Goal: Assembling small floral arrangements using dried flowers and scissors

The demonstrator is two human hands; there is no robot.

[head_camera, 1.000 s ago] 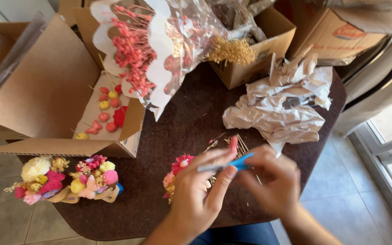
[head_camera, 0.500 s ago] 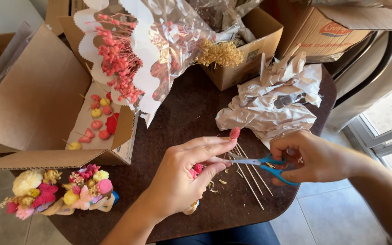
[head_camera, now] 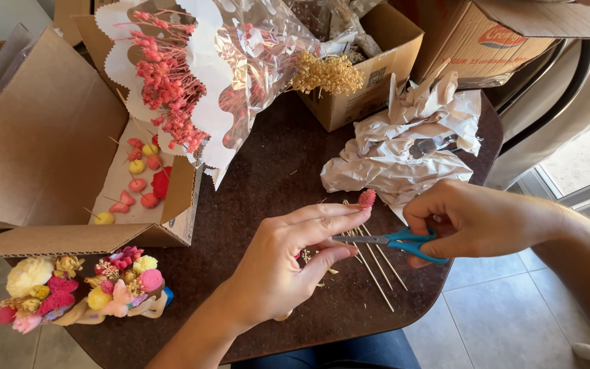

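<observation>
At the left edge of the dark round table [head_camera: 268,178], two finished little arrangements of dried flowers [head_camera: 80,287] stand clear of the cutting, and behind them an open cardboard box [head_camera: 69,171] keeps loose pink, red and yellow pompom blooms [head_camera: 138,181] within reach. The left hand [head_camera: 288,266] pinches a thin stem between thumb and fingertips, its small pink flower head [head_camera: 367,198] raised just past the index finger so the stem is offered to the blades. The right hand [head_camera: 476,222] is clenched through the blue-handled scissors [head_camera: 394,240], whose tips point at that stem, though I cannot quite tell whether they touch it; cut bare sticks [head_camera: 377,263] lie beneath, with crumpled paper [head_camera: 404,150] beyond.
</observation>
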